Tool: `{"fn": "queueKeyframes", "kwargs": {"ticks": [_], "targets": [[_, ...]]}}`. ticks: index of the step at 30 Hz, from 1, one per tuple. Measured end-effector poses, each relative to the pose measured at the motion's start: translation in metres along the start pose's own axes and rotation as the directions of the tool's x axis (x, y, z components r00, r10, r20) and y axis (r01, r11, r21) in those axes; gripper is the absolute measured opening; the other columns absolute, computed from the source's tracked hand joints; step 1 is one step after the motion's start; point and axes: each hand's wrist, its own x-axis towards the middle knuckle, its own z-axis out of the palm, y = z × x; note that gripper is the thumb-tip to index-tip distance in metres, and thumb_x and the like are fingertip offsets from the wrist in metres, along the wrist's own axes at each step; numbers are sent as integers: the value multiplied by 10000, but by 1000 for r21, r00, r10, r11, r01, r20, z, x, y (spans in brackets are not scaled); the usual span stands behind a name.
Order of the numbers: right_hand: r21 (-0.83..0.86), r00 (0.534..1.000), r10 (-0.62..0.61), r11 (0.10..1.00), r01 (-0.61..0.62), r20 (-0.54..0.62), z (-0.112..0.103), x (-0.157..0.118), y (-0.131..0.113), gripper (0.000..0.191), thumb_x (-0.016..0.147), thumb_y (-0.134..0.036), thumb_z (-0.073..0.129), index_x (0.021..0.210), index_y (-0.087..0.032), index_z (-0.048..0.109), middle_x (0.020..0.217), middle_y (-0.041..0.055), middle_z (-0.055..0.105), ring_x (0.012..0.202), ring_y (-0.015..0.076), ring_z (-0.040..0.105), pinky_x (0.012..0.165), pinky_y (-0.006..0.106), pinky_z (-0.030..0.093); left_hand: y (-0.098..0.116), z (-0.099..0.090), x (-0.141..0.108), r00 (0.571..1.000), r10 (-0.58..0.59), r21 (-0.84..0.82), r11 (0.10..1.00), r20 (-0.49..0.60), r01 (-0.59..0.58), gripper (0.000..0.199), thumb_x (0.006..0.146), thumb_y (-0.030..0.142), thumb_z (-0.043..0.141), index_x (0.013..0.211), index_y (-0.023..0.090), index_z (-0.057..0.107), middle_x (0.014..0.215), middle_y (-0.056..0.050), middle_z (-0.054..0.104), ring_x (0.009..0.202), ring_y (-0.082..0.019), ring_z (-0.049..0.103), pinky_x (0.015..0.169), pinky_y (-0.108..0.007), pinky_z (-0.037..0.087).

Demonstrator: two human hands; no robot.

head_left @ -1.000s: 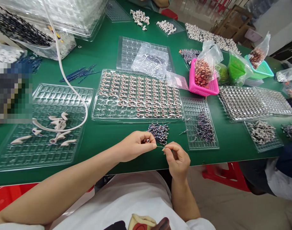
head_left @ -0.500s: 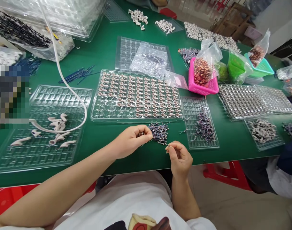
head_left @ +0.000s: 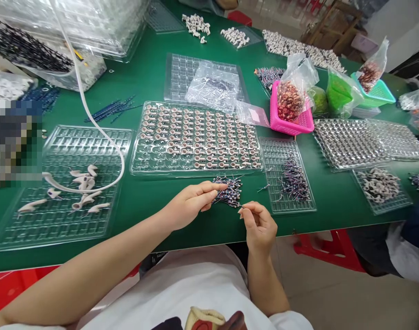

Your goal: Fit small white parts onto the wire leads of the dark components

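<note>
My left hand [head_left: 192, 204] reaches over the left side of a pile of small wired parts [head_left: 230, 190], its index finger stretched along the pile and the thumb just below. Whatever may be under its curled fingers is hidden. At the pile's lower right, my right hand [head_left: 259, 224] pinches a thin dark wire between thumb and index finger. Beyond both hands lies a clear tray [head_left: 151, 160] with rows of pale, round-headed pieces in its pockets. Another clear tray [head_left: 276, 204], right of the pile, carries more wired parts [head_left: 295, 178].
A clear tray [head_left: 58, 229] with loose white curved pieces stands at the left, under a white cable [head_left: 84, 103]. A pink basket [head_left: 292, 126] sits at the back right. More trays [head_left: 350, 142] lie at the right, near a person's sleeve [head_left: 416, 229].
My left hand has shifted slightly right over the pile, and its index finger has straightened from a pinch. A small ring-like piece seen at its fingers is now out of sight. My right hand barely moved.
</note>
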Motion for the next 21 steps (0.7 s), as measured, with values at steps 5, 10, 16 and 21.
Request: {"fn": "queueKeyframes", "kwargs": {"ticks": [5,10,16,21], "targets": [[-14,999,-27,1000,27,-21,0,0,-1,51,872,-213,647,887,-221,695,757,-7,671,638,117,605,582,234,502,6,7,-1,996,28,-47,998,-90,-33,279,822,329,688,1058,194,749,934,-37,707,792,-149,613,729,-267,490],[-38,999,-43,998,44,21,-1,-2,-2,69,878,-203,640,910,-222,698,776,-1,674,649,121,614,580,237,497,3,11,1,995,20,-145,989,-95,-34,235,762,257,755,988,194,760,989,-33,771,941,-179,695,860,-273,549],[-57,1000,-28,998,28,15,-1,-2,-2,68,879,-206,641,910,-226,699,779,-5,683,637,118,619,565,230,494,3,12,1,996,47,-144,988,-79,-59,208,767,208,750,974,210,765,993,-12,780,938,-162,714,875,-250,566],[-46,999,-10,999,12,38,-2,-2,-2,71,886,-215,639,920,-232,699,782,-5,685,646,121,627,577,232,504,4,13,1,997,48,-137,989,-68,-57,209,775,209,746,983,205,764,995,-21,780,933,-170,719,870,-257,576]]}}
